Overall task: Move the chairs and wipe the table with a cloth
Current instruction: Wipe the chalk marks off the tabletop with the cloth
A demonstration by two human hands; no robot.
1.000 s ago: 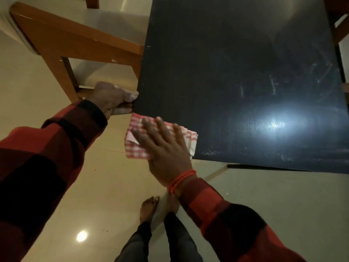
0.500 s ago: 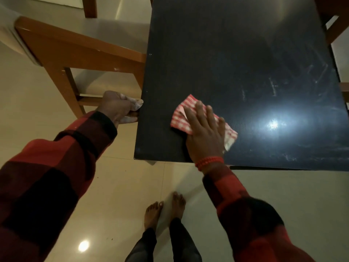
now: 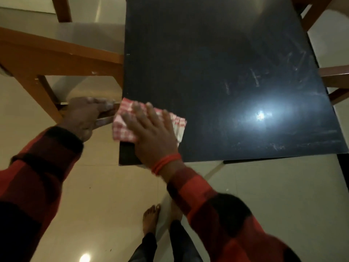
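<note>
table: [image 3: 217, 72] dark, glossy, rectangular top; faint pale smears on its right half and a bright glare spot near the right near edge; its near left corner shows just beside the wrist.
cloth: [image 3: 124, 122] red-and-white checked, folded into a thick pad; lies flat at the table's left edge near the near corner, its left side overhanging the edge, pressed under a flat hand.
left chair: [image 3: 56, 55] orange-brown wood, pale seat; stands left of the table, its seat frame touching the table's left edge.
right chair: [image 3: 334, 74] brown wooden rails only, at the table's right side, mostly out of view.
</note>
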